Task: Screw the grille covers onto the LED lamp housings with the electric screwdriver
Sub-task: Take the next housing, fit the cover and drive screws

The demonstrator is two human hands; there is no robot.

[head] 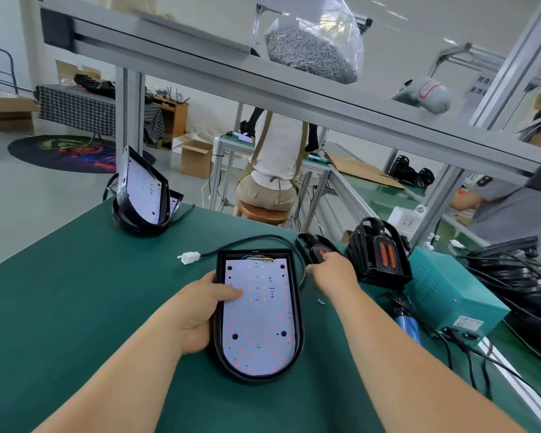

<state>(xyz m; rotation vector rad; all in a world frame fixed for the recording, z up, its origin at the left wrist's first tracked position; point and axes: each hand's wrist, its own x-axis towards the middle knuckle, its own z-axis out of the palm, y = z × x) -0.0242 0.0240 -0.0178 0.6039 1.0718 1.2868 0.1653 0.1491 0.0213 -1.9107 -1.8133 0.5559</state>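
An open black LED lamp housing (295, 295) lies flat on the green mat, its white LED board facing up. My left hand (200, 310) grips its left rim, with the thumb resting on the board. My right hand (333, 271) reaches to the right of the housing and grips a black grille cover (314, 245) with orange lenses lying on the mat. A stack of more grille covers (380, 251) stands just beyond. The blue electric screwdriver (408, 323) lies on the mat right of my right forearm.
A teal power supply box (450, 295) with cables sits at the right. More lamp housings (144, 195) lean at the mat's far left corner. A white connector (188, 257) lies on the housing's cable. A screw (320, 301) lies near my right wrist. People work at benches beyond.
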